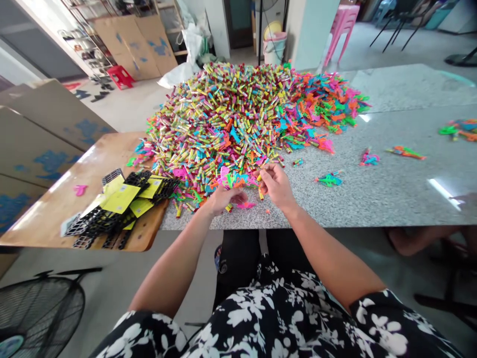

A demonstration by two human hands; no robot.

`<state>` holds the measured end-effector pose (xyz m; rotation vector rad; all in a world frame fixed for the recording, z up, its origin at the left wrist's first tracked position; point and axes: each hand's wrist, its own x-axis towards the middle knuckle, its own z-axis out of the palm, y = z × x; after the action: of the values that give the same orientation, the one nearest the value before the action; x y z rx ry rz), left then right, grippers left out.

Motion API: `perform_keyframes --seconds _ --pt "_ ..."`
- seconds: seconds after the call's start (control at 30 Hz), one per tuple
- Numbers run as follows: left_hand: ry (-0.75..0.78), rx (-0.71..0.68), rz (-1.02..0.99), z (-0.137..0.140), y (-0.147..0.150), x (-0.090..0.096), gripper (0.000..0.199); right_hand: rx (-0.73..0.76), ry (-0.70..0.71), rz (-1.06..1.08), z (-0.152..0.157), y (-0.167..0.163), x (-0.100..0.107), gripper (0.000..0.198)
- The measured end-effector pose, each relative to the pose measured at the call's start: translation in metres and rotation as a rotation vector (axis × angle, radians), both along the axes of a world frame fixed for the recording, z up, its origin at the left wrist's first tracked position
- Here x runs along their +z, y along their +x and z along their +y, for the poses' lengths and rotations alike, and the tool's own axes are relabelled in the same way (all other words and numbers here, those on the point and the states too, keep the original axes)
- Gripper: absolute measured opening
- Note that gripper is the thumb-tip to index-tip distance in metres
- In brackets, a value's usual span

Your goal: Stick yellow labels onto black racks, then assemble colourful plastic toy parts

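Observation:
My left hand point(225, 199) is at the near edge of the pile, fingers curled around small plastic toy guns in pink, green, orange and blue point(233, 181); its fingers partly hide which pieces it holds. Just to the right, my right hand point(276, 186) pinches a small yellow tube point(259, 177) between thumb and fingertips. Another yellow tube point(261, 193) shows just below those fingers. A pink toy piece point(246, 205) lies on the grey speckled tabletop point(298, 209) between the hands. Behind them rises a large heap of small coloured tubes point(219, 114).
Plastic toy guns point(324, 102) form the heap's right side. Small toy bundles point(330, 179) lie farther right. Black plastic grids with yellow cards point(121, 199) are stacked on the wooden board point(48, 199) at left. A black fan point(37, 313) stands below; another person's leg point(410, 239) shows right.

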<state>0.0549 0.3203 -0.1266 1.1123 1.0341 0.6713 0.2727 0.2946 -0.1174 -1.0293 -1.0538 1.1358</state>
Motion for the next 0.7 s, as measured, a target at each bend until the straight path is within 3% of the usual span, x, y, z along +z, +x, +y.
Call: perform_keyframes --seconds 0.1,0.17,0.33,0.43,0.53,0.63,0.7 --pt "-0.103 -0.225 0.023 -0.003 -0.002 0.014 0.037 0.002 0.057 0.020 0.003 0.002 0.017 0.037" --pt "-0.135 -0.290 0.040 -0.004 -0.002 0.021 0.042 0.040 0.050 0.036 0.004 0.001 0.021 0.037" --pt "-0.150 -0.322 0.079 -0.003 0.002 0.024 0.064 0.107 -0.016 0.101 0.005 0.000 0.006 0.034" --pt "-0.103 -0.250 0.103 -0.005 0.004 0.023 0.065 0.164 -0.088 0.093 0.006 0.005 -0.004 0.032" --pt "-0.023 -0.173 0.172 -0.009 0.005 0.026 0.064 0.267 -0.130 -0.045 0.005 0.014 -0.007 0.029" --pt "0.037 -0.188 0.227 -0.012 0.005 0.032 0.065 0.329 -0.124 -0.248 0.004 0.022 -0.004 0.025" --pt "0.048 -0.207 0.249 -0.013 0.004 0.035 0.064 0.310 -0.106 -0.249 0.003 0.026 -0.003 0.025"
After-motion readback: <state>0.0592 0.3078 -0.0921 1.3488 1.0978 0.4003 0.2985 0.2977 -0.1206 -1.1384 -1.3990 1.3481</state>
